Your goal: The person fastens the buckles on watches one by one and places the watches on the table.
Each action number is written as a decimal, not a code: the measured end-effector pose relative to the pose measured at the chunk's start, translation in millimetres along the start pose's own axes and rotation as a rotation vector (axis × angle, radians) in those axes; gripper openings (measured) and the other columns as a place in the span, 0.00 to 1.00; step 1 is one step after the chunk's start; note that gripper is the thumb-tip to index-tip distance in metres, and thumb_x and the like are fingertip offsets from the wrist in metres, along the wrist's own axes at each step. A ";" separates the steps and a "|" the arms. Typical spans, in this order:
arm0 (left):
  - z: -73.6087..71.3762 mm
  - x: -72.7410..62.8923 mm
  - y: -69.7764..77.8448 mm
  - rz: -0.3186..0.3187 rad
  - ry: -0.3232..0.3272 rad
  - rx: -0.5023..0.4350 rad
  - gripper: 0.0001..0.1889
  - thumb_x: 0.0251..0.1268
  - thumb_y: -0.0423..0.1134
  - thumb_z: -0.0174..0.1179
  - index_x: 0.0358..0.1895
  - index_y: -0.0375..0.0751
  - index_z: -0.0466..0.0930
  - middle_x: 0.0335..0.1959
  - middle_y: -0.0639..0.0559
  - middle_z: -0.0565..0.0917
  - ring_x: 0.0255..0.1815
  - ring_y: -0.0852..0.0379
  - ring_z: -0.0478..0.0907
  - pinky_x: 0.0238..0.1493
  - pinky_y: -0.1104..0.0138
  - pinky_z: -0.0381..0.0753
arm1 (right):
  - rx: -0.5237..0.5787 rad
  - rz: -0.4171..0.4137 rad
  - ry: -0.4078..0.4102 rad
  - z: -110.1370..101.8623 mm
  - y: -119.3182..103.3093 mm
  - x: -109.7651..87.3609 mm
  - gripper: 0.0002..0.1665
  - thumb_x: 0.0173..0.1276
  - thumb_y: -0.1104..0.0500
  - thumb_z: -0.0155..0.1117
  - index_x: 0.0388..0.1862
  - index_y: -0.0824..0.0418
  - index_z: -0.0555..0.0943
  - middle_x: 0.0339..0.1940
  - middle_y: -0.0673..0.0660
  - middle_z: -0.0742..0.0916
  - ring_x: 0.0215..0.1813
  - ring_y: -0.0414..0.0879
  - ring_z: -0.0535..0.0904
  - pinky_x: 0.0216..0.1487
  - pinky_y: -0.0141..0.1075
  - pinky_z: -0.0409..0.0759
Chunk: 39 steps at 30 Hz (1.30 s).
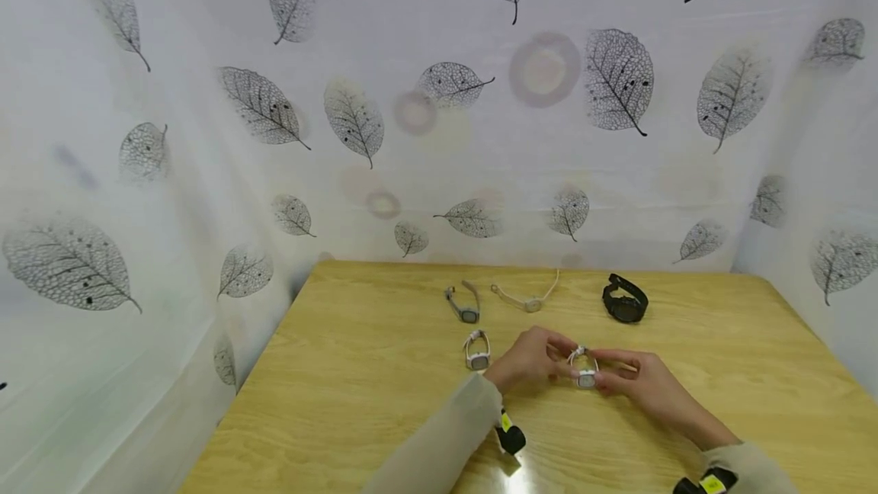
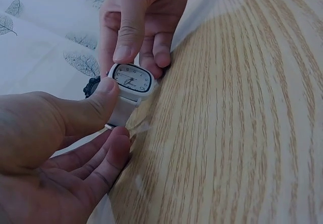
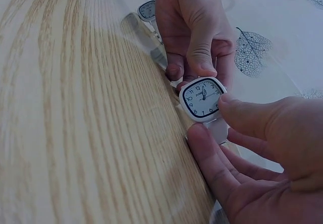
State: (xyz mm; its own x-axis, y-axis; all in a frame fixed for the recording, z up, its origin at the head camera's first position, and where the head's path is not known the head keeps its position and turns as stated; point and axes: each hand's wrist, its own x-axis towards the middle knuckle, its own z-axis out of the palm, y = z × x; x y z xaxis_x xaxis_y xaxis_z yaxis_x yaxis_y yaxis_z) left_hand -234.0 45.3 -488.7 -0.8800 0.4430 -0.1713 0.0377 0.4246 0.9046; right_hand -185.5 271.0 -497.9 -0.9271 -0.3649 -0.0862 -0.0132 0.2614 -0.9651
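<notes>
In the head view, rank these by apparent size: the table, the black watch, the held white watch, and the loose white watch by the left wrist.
Largest to smallest:
1. Table
2. Black watch
Unranked below these: held white watch and loose white watch, which look too alike to separate.

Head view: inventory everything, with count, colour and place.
Held watch: one, white, right of centre
Second watch: one, white, left of the held one
Grey watch: one, grey, behind the second
Table: one, light brown, under the watches
Black watch: one, black, table's back right
Pale watch: one, cream, between grey and black watches
Cloth: count unclear, white, leaf-printed, behind the table
Wrist devices: two, black-yellow, near the bottom
Sleeves: two, beige, along the bottom
Left hand: one, gripping the held watch
Right hand: one, doing the same
</notes>
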 end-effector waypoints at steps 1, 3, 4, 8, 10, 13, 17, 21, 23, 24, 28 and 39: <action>0.4 -0.3 -0.4 0.000 0.001 0.002 0.18 0.55 0.31 0.77 0.51 0.44 0.89 0.39 0.61 0.88 0.26 0.63 0.80 0.26 0.70 0.81 | -0.003 0.001 -0.003 0.0 0.7 0.2 0.35 0.74 0.59 0.68 0.71 0.78 0.69 0.70 0.78 0.73 0.52 0.47 0.88 0.49 0.39 0.87; 0.9 -0.7 -1.5 0.000 0.004 0.010 0.19 0.55 0.32 0.78 0.51 0.44 0.89 0.38 0.61 0.88 0.26 0.63 0.80 0.26 0.71 0.81 | -0.006 0.006 -0.006 0.3 1.6 0.2 0.34 0.74 0.59 0.68 0.71 0.78 0.70 0.69 0.78 0.74 0.51 0.47 0.88 0.48 0.40 0.87; 1.1 -1.0 -1.9 -0.003 0.006 0.012 0.19 0.54 0.32 0.78 0.51 0.44 0.89 0.38 0.61 0.88 0.26 0.63 0.80 0.26 0.71 0.81 | -0.011 0.005 -0.007 0.4 1.8 0.1 0.34 0.74 0.59 0.68 0.70 0.78 0.70 0.69 0.78 0.74 0.50 0.47 0.88 0.48 0.40 0.87; 1.4 -1.9 -3.4 -0.007 0.011 0.024 0.19 0.54 0.33 0.79 0.51 0.45 0.90 0.38 0.61 0.88 0.28 0.65 0.81 0.28 0.71 0.81 | -0.014 0.005 -0.019 0.6 1.5 -0.5 0.34 0.74 0.59 0.68 0.70 0.78 0.71 0.68 0.78 0.75 0.50 0.47 0.88 0.47 0.40 0.87; 1.6 -2.0 -3.6 -0.005 0.012 0.035 0.19 0.54 0.33 0.79 0.51 0.45 0.90 0.38 0.63 0.88 0.30 0.66 0.81 0.29 0.72 0.82 | -0.019 0.006 -0.021 0.2 1.2 -0.9 0.34 0.74 0.59 0.68 0.70 0.78 0.71 0.68 0.78 0.75 0.50 0.46 0.88 0.46 0.40 0.88; 2.0 -1.7 -3.6 0.007 0.015 0.053 0.19 0.53 0.33 0.79 0.51 0.46 0.90 0.38 0.63 0.88 0.31 0.68 0.80 0.30 0.72 0.82 | -0.035 0.008 -0.019 -0.7 1.6 -0.7 0.34 0.73 0.59 0.69 0.70 0.77 0.71 0.65 0.77 0.78 0.49 0.46 0.88 0.44 0.41 0.88; 3.1 -1.2 -3.5 0.014 0.018 0.059 0.19 0.53 0.33 0.80 0.50 0.46 0.90 0.39 0.64 0.88 0.32 0.68 0.80 0.31 0.73 0.82 | -0.063 0.011 -0.005 -0.8 2.9 0.4 0.34 0.72 0.58 0.70 0.69 0.77 0.73 0.57 0.72 0.85 0.45 0.48 0.89 0.42 0.40 0.88; 3.4 -1.5 -4.4 0.014 0.018 0.071 0.19 0.53 0.34 0.80 0.50 0.48 0.90 0.39 0.65 0.88 0.32 0.69 0.80 0.32 0.73 0.81 | -0.060 0.016 0.005 0.1 3.8 0.4 0.34 0.71 0.58 0.71 0.68 0.77 0.73 0.54 0.70 0.86 0.42 0.49 0.89 0.41 0.40 0.88; 3.1 -2.0 -5.0 0.013 0.014 0.067 0.19 0.53 0.34 0.80 0.50 0.48 0.90 0.38 0.65 0.87 0.31 0.68 0.79 0.31 0.73 0.81 | -0.052 0.013 0.004 0.6 3.9 -0.2 0.34 0.71 0.59 0.71 0.68 0.78 0.73 0.55 0.71 0.86 0.42 0.49 0.89 0.41 0.40 0.88; 2.7 -2.4 -5.0 0.015 0.011 0.061 0.19 0.53 0.34 0.79 0.50 0.48 0.90 0.38 0.65 0.87 0.31 0.68 0.79 0.31 0.73 0.81 | -0.050 0.010 0.003 0.8 3.9 -0.7 0.34 0.71 0.59 0.71 0.68 0.78 0.73 0.55 0.72 0.86 0.42 0.49 0.89 0.41 0.40 0.88; 1.3 -4.0 -6.0 0.028 -0.004 0.039 0.19 0.56 0.34 0.78 0.52 0.47 0.90 0.38 0.64 0.86 0.30 0.67 0.80 0.28 0.72 0.80 | -0.042 -0.003 -0.008 1.2 3.9 -1.6 0.34 0.71 0.60 0.70 0.68 0.79 0.71 0.57 0.73 0.84 0.43 0.48 0.89 0.41 0.40 0.88; -1.1 0.5 -6.4 0.067 -0.022 0.064 0.19 0.58 0.36 0.77 0.54 0.47 0.89 0.40 0.65 0.86 0.31 0.69 0.80 0.32 0.73 0.81 | -0.054 -0.030 -0.008 -2.4 5.4 1.1 0.33 0.72 0.60 0.69 0.68 0.79 0.71 0.60 0.77 0.81 0.44 0.46 0.89 0.41 0.40 0.88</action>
State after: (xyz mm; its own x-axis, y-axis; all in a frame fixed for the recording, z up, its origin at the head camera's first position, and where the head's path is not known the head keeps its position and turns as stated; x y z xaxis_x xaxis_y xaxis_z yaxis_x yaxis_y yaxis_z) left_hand -235.2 42.0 -494.1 -0.8637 0.4893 -0.1207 0.1267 0.4427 0.8876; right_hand -187.5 274.2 -502.6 -0.9228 -0.3807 -0.0597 -0.0613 0.2979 -0.9526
